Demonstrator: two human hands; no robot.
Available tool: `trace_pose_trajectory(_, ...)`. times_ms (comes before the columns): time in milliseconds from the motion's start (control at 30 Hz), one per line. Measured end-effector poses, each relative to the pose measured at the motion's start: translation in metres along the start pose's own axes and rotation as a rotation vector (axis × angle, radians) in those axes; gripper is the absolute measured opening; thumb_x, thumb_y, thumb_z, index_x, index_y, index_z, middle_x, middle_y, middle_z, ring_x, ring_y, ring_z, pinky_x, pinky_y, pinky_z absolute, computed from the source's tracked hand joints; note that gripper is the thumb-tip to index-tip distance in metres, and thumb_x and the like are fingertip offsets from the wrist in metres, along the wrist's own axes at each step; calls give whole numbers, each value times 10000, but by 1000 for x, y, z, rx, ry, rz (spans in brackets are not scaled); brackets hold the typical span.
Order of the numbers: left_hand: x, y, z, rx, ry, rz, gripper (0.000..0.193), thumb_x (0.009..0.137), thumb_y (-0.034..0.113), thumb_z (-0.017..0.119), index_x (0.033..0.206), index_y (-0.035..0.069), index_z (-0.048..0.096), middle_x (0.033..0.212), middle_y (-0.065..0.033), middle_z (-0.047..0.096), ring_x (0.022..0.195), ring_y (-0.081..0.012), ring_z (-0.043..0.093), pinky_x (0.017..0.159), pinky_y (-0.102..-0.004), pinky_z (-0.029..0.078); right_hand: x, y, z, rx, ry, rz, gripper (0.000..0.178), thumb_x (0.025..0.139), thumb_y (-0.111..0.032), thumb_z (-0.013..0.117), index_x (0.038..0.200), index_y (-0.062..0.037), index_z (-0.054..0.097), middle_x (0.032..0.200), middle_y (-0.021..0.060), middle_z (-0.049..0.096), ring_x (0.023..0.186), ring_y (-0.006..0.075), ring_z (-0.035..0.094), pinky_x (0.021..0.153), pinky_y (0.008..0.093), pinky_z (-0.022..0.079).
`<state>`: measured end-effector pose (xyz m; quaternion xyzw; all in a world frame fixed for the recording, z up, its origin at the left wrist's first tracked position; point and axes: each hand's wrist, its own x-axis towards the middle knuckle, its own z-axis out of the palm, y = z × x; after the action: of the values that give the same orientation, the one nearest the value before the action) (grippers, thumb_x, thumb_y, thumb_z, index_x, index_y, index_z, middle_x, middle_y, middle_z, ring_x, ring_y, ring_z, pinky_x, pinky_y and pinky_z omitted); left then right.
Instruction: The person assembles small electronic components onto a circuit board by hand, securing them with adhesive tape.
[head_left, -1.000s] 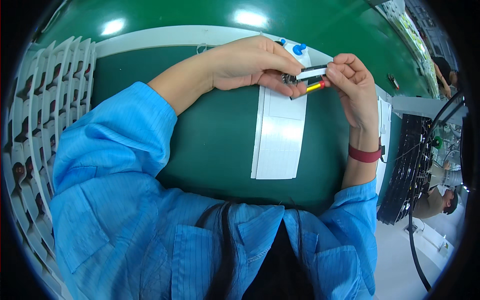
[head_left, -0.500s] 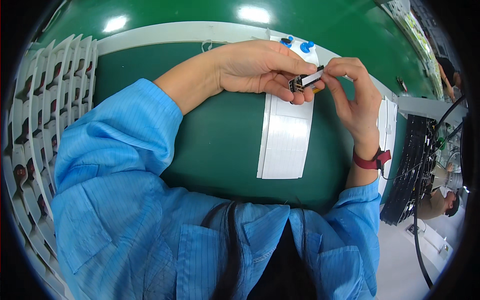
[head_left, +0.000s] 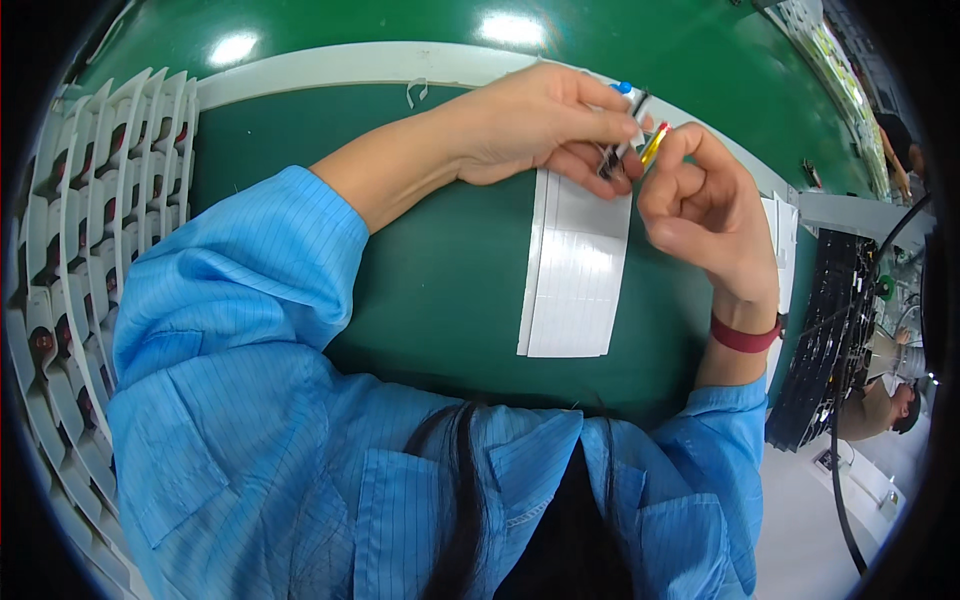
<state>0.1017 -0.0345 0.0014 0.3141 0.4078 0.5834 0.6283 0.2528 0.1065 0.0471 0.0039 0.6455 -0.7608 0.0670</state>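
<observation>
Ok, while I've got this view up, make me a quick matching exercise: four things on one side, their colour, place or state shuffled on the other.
Things:
1. wristband
2. white sheets
3. left hand
4. pale trays

Descriptions:
A. lying on the green mat
B. along the picture's left edge
C. dark red
D. gripping a small dark part

Pairs: 1-C, 2-A, 3-D, 4-B

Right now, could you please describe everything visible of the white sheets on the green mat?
The white sheets look like glossy paper: long, narrow, faintly lined, catching a bright reflection. Stacked slightly offset at the left edge, they lie flat on the green mat, extending front to back; the left hand hides part of their far end.
</observation>
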Motion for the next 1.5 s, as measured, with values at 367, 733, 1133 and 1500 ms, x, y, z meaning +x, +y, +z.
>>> trace_pose_trajectory(367, -2, 4, 10, -9, 59, 40, 356, 867, 183, 550, 1144, -34, 497, 928, -145, 616, 807, -227, 640, 702, -310, 549, 24, 30, 7, -744, 746, -533, 256, 754, 20, 646, 973, 12, 514, 832, 78, 619, 775, 128, 605, 687, 221, 481)
trace_pose_trajectory(733, 1, -1, 5, -62, 72, 58, 329, 853, 148, 569, 1118, -36, 509, 882, -140, 623, 788, -200, 644, 682, -285, 560, 28, 39, 4, -865, 765, -653, 239, 742, 38, 638, 943, -5, 515, 831, 67, 627, 729, 119, 609, 687, 229, 486)
trace_pose_trajectory(1133, 4, -1, -4, -148, 56, 51, 321, 871, 181, 539, 1107, -36, 519, 925, -120, 619, 863, -207, 629, 755, -289, 536, 18, 19, 13, -879, 523, -731, 204, 768, 58, 585, 910, -23, 464, 849, 69, 554, 738, 126, 524, 661, 225, 442)
trace_pose_trajectory(1500, -2, 9, -6, -195, -89, 99, 354, 906, 213, 468, 1154, -38, 490, 963, -105, 590, 880, -158, 605, 753, -260, 524, 37, 27, -41, -132, 628, -163, 310, 855, -76, 525, 1148, 20, 483, 987, 112, 606, 838, 172, 594, 766, 279, 469)
